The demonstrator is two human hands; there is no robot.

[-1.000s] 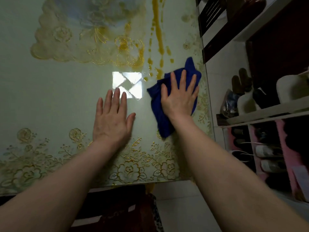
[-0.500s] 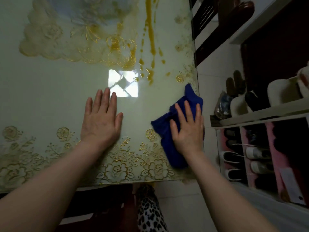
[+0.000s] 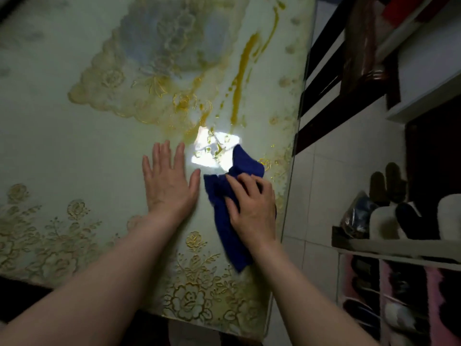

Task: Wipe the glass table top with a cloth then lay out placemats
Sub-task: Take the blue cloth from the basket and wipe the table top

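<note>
The glass table top (image 3: 62, 151) fills the left and middle of the view, with a pale gold-flowered cover beneath it and a bright light reflection near its middle. A crumpled blue cloth (image 3: 225, 221) lies near the right edge of the glass. My right hand (image 3: 252, 208) lies on top of the cloth, fingers bent over its folds and gripping them. Just left of the cloth, my left hand (image 3: 169, 186) rests flat on the glass, fingers straight and spread. A yellow-orange streak of spill (image 3: 239, 83) runs across the glass beyond the cloth. No placemats are in view.
The table's right edge (image 3: 290, 171) runs close to the cloth, with tiled floor (image 3: 324, 176) beyond. A shoe rack (image 3: 399, 245) with several shoes stands at the right. A dark slatted chair back (image 3: 331, 78) stands at the upper right. The near table edge lies just below my forearms.
My right hand first drew the cloth toward me along the right edge, then slid it left and away, close to my left hand; its fingers now curl on the cloth. The left hand stayed flat.
</note>
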